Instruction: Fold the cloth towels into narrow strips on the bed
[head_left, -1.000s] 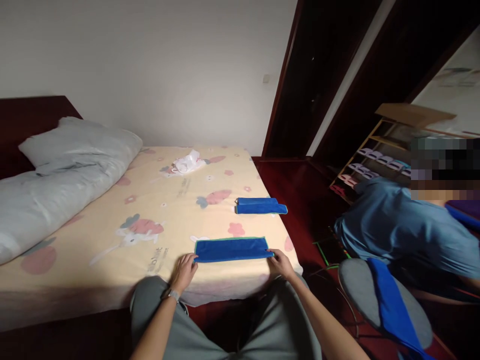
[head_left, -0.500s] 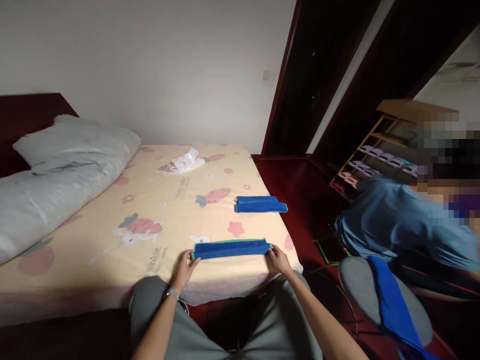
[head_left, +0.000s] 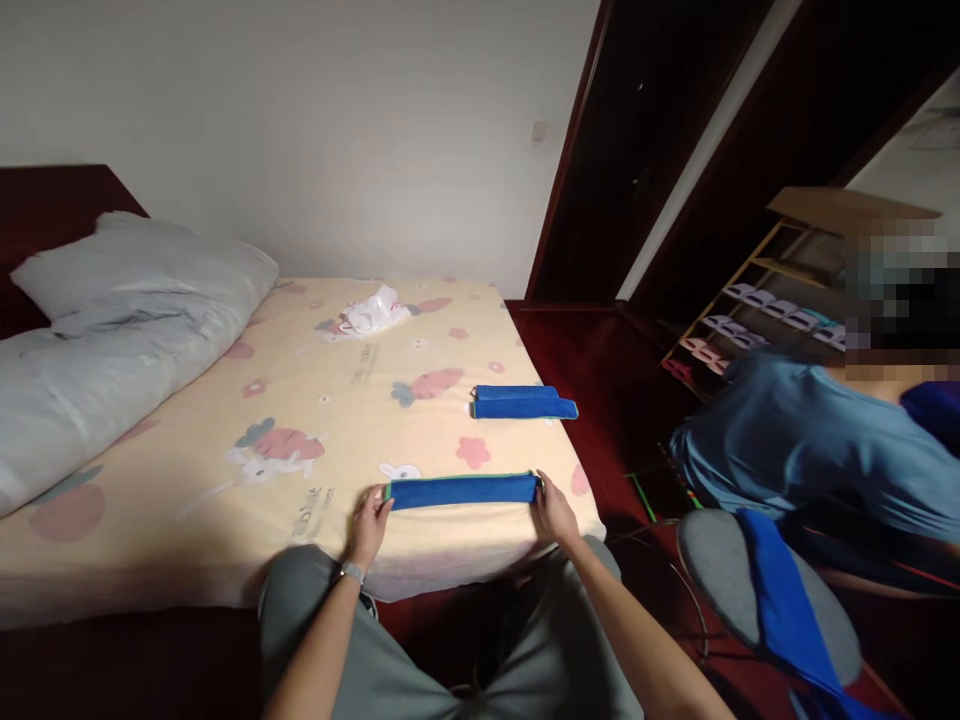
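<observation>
Blue strip (head_left: 465, 490), cloth folded long & narrow w/ green edging, lies on the patterned bedsheet (head_left: 360, 440) nr the bed's front edge, btwn both hands. L hand (head_left: 369, 520) at strip's L end, fingers pinching that corner; wristwatch (head_left: 352, 573) on same arm. R hand (head_left: 556, 512) at strip's R end, fingers gripping the edge there. Folded blue fabric (head_left: 517, 403) just beyond strip, a bit to its R. White plastic bag (head_left: 375, 312) farther beyond, slightly L of strip. Grey quilt (head_left: 150, 330), crumpled, well off to strip's L. To strip's R, off the bed: grey seat (head_left: 712, 570) w/ blue length (head_left: 791, 600) draped across. Another person in blue T-shirt (head_left: 810, 440) farther R of strip, bent low; shoe rack (head_left: 787, 265) w/ slippers (head_left: 796, 316) behind them.
</observation>
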